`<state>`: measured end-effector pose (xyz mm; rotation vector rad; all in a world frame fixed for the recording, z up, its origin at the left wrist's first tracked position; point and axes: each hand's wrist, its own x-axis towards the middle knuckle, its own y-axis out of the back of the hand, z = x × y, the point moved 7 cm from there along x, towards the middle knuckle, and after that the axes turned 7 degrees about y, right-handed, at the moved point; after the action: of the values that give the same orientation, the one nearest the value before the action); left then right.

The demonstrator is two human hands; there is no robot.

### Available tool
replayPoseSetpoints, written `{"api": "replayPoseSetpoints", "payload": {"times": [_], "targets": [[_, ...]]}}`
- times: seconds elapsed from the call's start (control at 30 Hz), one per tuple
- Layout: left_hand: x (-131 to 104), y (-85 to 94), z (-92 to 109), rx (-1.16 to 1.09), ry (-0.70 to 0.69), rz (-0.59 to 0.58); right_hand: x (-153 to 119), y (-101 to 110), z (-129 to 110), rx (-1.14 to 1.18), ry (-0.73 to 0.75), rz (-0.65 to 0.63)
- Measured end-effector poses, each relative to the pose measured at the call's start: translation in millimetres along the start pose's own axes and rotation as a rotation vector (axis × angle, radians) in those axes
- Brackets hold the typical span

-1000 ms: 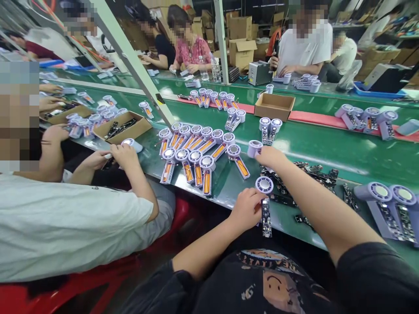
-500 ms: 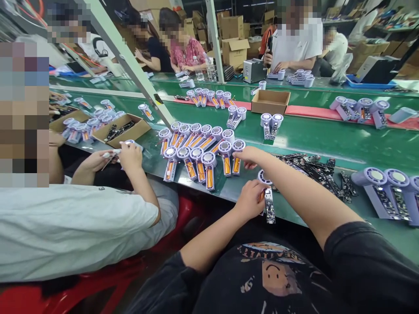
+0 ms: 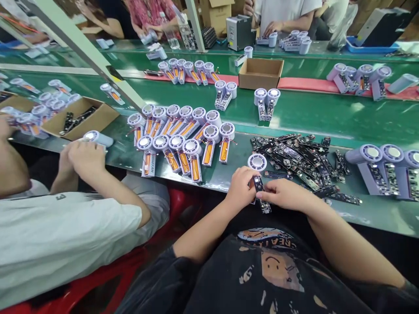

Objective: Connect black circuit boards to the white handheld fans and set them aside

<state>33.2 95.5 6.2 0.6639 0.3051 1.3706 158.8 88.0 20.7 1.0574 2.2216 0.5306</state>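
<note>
My left hand (image 3: pixel 242 187) is closed around the handle of a lavender plastic fan with a round, slotted head and a pale disc at its centre (image 3: pixel 257 162), near the front edge of the green counter (image 3: pixel 386 216). The head stands clear above my fingers, while most of the handle is hidden behind them. My right hand (image 3: pixel 288 194) comes in from the other side, thumb and fingers bent, pinching a narrow black circuit board dotted with silvery parts (image 3: pixel 264 203). The board slants just beside my left fingertips; I cannot tell whether any of it sits inside the handle.

Just beyond my right hand lies a loose heap of similar black circuit boards (image 3: pixel 294 152), crossing over one another. To my left, a cluster of lavender fans with orange showing in their handles (image 3: pixel 177 141) stands close together. More lavender fans, with boards visible in their handles (image 3: pixel 371 152), line up at my far right. Ahead of me, two lavender fans side by side (image 3: pixel 261 93) also show boards, and past them a brown cardboard box (image 3: pixel 261 80) rests by a flat red strip (image 3: pixel 304 85).

On my left, a co-worker in a pale shirt (image 3: pixel 98 231) has both hands (image 3: pixel 87 157) at another lavender fan (image 3: pixel 100 137), beside a cardboard box holding black boards (image 3: pixel 101 120).
</note>
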Motion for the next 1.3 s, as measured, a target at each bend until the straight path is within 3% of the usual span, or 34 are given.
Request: {"api": "replayPoseSetpoints", "payload": {"times": [0.1, 0.23, 0.37, 0.5, 0.6, 0.83, 1.07, 1.17, 1.3], "targets": [[-1, 2.5, 4, 0.089, 0.002, -0.001, -3, -19, 9, 0.354, 0.028, 0.112], [-1, 6.5, 12, 0.181, -0.06, -0.022, -4, -38, 16, 0.72, -0.044, 0.182], [-1, 18.3, 11, 0.208, -0.05, -0.089, 0, -35, 21, 0.918, -0.021, 0.283], [-3, 34.9, 5, 0.059, 0.025, -0.129, 7, -30, 25, 1.077, -0.017, 0.302], [-6, 31.4, 8, 0.059, 0.012, -0.168, 11, -33, 25, 1.159, -0.042, 0.249], [-1, 9.0, 21, 0.327, -0.01, -0.153, 12, -33, 23, 1.279, -0.049, 0.035], [2, 5.1, 31, 0.534, -0.037, -0.102, 10, -33, 13, 1.338, -0.094, -0.199], [4, 2.5, 30, 0.487, -0.026, -0.069, 11, -32, 5, 1.35, -0.101, -0.246], [6, 8.4, 20, 0.223, 0.043, -0.072, 8, -30, 3, 1.35, -0.11, -0.263]]}}
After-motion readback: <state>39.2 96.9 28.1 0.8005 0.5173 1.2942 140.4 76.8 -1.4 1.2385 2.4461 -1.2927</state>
